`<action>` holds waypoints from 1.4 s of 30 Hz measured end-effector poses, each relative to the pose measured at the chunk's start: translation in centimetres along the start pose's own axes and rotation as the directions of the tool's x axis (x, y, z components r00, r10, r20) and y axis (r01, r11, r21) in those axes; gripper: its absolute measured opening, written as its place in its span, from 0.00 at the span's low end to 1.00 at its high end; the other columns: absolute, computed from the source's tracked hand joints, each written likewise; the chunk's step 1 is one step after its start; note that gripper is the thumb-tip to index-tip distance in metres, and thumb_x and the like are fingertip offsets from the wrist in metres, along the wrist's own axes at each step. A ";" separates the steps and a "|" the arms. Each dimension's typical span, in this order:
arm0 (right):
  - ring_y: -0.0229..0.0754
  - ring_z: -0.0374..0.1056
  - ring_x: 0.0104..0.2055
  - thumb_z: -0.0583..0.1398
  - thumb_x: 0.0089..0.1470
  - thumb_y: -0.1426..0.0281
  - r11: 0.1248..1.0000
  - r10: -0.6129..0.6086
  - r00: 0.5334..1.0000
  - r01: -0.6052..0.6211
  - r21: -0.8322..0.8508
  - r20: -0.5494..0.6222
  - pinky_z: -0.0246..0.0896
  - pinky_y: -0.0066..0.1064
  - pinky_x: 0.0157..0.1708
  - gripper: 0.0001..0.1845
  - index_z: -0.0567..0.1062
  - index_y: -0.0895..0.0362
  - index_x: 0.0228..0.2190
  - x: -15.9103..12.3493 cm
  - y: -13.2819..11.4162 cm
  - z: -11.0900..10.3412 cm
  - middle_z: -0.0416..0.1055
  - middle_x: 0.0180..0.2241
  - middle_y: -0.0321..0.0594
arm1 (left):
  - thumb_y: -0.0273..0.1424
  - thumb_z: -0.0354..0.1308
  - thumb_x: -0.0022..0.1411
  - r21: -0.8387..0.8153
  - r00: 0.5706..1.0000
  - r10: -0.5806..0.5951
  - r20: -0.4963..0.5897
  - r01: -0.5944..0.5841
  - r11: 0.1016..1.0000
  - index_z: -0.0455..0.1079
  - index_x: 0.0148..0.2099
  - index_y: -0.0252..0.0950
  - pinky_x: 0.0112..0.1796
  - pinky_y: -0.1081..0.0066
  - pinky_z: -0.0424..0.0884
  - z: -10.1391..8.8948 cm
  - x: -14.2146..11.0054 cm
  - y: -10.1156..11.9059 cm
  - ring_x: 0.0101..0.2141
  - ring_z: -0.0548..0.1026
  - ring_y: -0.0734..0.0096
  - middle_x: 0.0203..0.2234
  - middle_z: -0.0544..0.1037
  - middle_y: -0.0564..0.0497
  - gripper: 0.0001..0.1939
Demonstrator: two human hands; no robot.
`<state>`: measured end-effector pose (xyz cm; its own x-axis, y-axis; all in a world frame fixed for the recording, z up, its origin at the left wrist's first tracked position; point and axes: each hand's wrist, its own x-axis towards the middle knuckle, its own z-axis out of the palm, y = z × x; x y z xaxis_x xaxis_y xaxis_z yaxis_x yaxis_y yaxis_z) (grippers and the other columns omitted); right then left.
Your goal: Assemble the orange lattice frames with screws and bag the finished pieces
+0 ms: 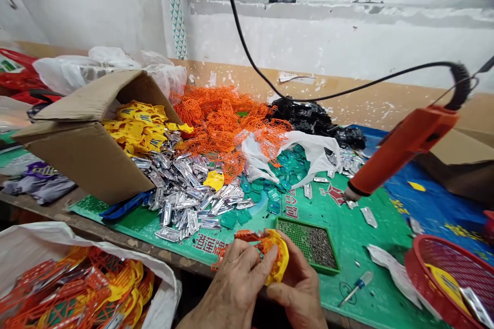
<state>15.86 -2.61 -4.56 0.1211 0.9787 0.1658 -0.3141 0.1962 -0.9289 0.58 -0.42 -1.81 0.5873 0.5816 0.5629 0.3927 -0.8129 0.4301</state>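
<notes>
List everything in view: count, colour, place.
Electric screwdriver: one, orange, hanging right
Cable: one, black, upper centre
Cardboard boxes: two, brown, left and right
Plastic pieces: many, yellow, mostly left box
Lattice pieces: many, orange, rear
Metal plates: many, silver, mostly centre
Translucent pieces: many, teal, centre
Heap: one, black, rear centre
Plastic bags: several, whitish, rear left
Tray: one, green, front centre
Small parts: many, grey, in tray
Hand screwdriver: one, blue handle, front right
Basket: one, red, right edge
Sack: one, white, lower left
Held assembly: one, orange-yellow, front centre
Left hand: one, bare, on assembly
Right hand: one, bare, on assembly
</notes>
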 end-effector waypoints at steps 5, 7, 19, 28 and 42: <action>0.50 0.71 0.49 0.72 0.37 0.61 0.929 -0.196 0.981 0.186 -0.318 0.001 0.69 0.39 0.48 0.33 0.74 0.49 0.48 0.3 -1.5 0.5 0.72 0.49 0.43 | 0.19 0.45 0.57 -0.138 1.000 0.015 -0.027 -0.018 0.990 0.45 0.70 0.39 0.38 0.60 0.69 -0.2 0.0 -0.1 0.37 0.67 0.59 0.36 0.72 0.43 0.39; 0.47 0.71 0.45 0.71 0.40 0.63 0.836 -0.299 0.953 0.285 -0.469 0.045 0.70 0.35 0.45 0.30 0.74 0.49 0.48 0.5 -2.4 1.2 0.72 0.45 0.41 | 0.17 0.47 0.54 -0.239 0.997 -0.079 0.017 0.081 0.968 0.50 0.68 0.40 0.41 0.61 0.69 -0.9 0.2 0.4 0.39 0.68 0.60 0.38 0.72 0.44 0.40; 0.43 0.70 0.40 0.54 0.59 0.58 0.778 0.041 0.980 0.091 -0.621 0.195 0.69 0.33 0.40 0.21 0.74 0.49 0.51 3.2 -4.8 2.5 0.73 0.39 0.42 | 0.37 0.66 0.53 -0.885 0.586 -0.686 0.433 0.422 -0.198 0.75 0.47 0.36 0.35 0.74 0.73 -2.2 1.3 1.4 0.29 0.74 0.73 0.29 0.78 0.51 0.19; 0.42 0.71 0.39 0.65 0.47 0.55 0.900 0.407 0.899 -0.365 -0.239 0.161 0.68 0.31 0.38 0.25 0.79 0.53 0.45 4.0 -3.7 1.6 0.78 0.40 0.40 | 0.42 0.67 0.53 -0.715 0.377 -0.608 0.699 0.379 -0.587 0.74 0.36 0.29 0.18 0.79 0.67 -1.9 1.3 -0.1 0.16 0.70 0.77 0.18 0.74 0.52 0.19; 0.39 0.67 0.34 0.62 0.50 0.53 0.864 0.436 0.876 -0.344 -0.369 0.206 0.64 0.28 0.34 0.27 0.75 0.50 0.50 3.6 -3.2 0.3 0.77 0.37 0.35 | 0.41 0.66 0.54 -0.624 0.309 -0.543 0.781 0.436 -0.649 0.72 0.30 0.30 0.14 0.82 0.54 -0.9 0.9 -1.1 0.11 0.57 0.86 0.14 0.69 0.56 0.17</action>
<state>17.07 0.32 -0.89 -0.2250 0.9553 -0.1920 0.0343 -0.1891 -0.9814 0.04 0.99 -1.12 0.5208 0.5964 -0.6108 -0.4400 0.8006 0.4067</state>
